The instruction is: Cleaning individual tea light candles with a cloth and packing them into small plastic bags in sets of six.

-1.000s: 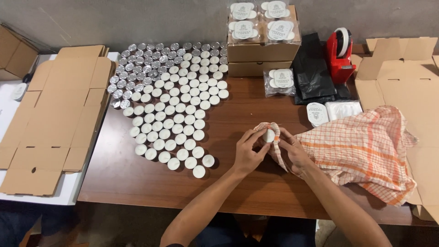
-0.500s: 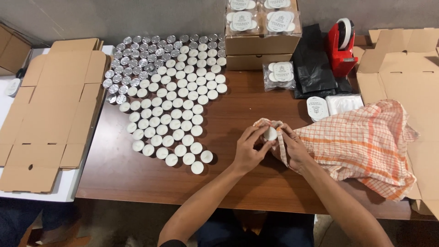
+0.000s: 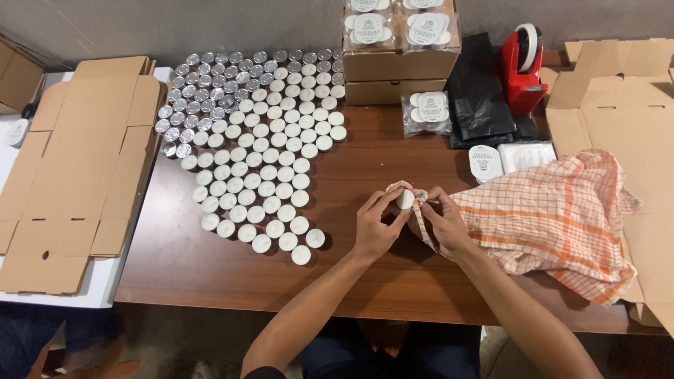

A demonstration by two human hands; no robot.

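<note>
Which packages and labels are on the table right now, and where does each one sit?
Clear packs of tealights with round white labels: on top of the stacked boxes, back centre.
Stacked brown cardboard boxes: back centre, rectangular.
Single clear pack with white labels: on the table just right of the boxes.
Black pouches: right of that pack, glossy.
Small white labelled item: beside a white plastic pack, behind the checked cloth.

Head-worn view, looking down, table near
</note>
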